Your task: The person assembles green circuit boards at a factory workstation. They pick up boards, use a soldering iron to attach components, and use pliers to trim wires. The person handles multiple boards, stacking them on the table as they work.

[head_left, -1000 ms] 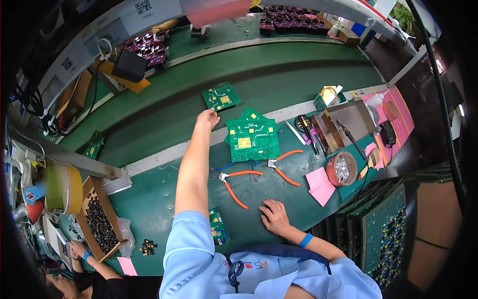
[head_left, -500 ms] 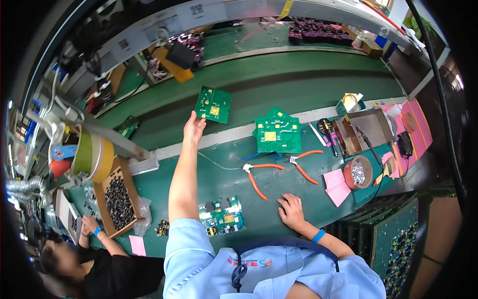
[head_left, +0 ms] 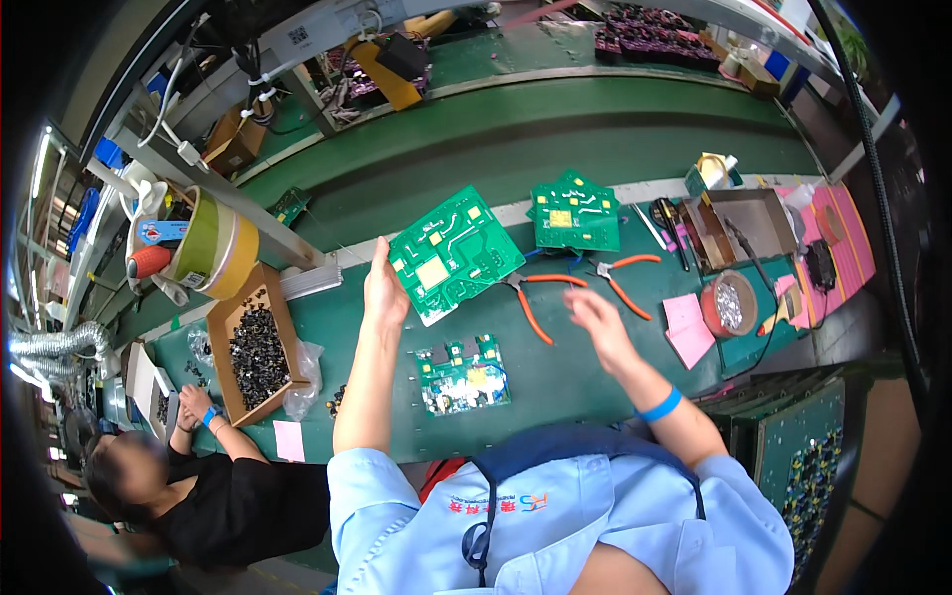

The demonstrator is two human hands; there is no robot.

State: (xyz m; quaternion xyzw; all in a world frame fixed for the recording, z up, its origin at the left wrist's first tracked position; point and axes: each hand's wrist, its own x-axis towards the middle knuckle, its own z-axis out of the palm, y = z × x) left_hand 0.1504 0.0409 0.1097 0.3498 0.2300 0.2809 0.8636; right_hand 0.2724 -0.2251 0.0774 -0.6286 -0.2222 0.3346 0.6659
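My left hand (head_left: 385,288) grips a green circuit board (head_left: 458,256) by its left edge, tilted above the bench. Over the bench, my right hand (head_left: 601,327) holds nothing, its fingers loosely bent and apart. Just beyond it lie two orange-handled pliers, one nearer the held board (head_left: 538,303) and the other pair (head_left: 627,283) to its right. Behind them is a small stack of green circuit boards (head_left: 575,220) on the bench's far side. A board with components fitted (head_left: 462,377) rests flat on the bench between my forearms.
At left stand a cardboard box of small black parts (head_left: 256,342) and a yellow-green tub (head_left: 223,253). A person in black (head_left: 238,506) works there. Pink paper (head_left: 686,330), a round container of silvery bits (head_left: 729,303) and a brown tray (head_left: 759,223) lie at right. A green conveyor (head_left: 476,144) runs behind.
My left hand has brought the circuit board nearer, from over the conveyor to above the bench. My right hand has lifted off the bench and moved forward toward the pliers.
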